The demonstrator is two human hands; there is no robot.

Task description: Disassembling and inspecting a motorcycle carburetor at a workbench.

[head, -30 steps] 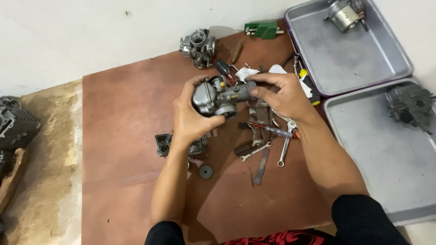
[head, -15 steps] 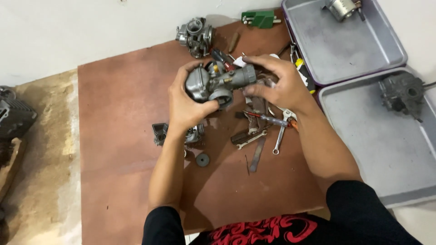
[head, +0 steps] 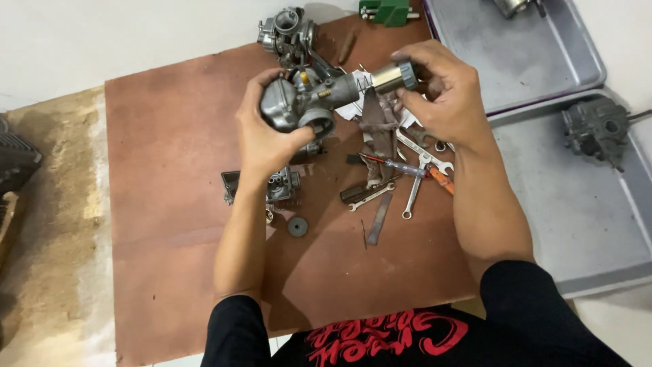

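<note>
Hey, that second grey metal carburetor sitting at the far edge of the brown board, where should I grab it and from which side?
Probably grip the grey metal carburetor around its blocky middle body, coming down from above. Its round bore sits on top and small fittings jut from the sides, so the body looks the sturdiest part. The near side is crowded by the left hand and the part it holds.

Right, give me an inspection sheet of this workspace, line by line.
Surface: brown board on a pale floor.
Job's things: metal carburetor held above the board; brass-coloured cylinder with dark cap at its end.
Clutter: wrenches, dark rag, small black disc, second carburetor, green block.
Grippers: left hand grips the carburetor body; right hand grips the cylinder.
Cables: nothing seen.
Surroundings: two grey metal trays on the right, an engine part in the nearer one.
</note>
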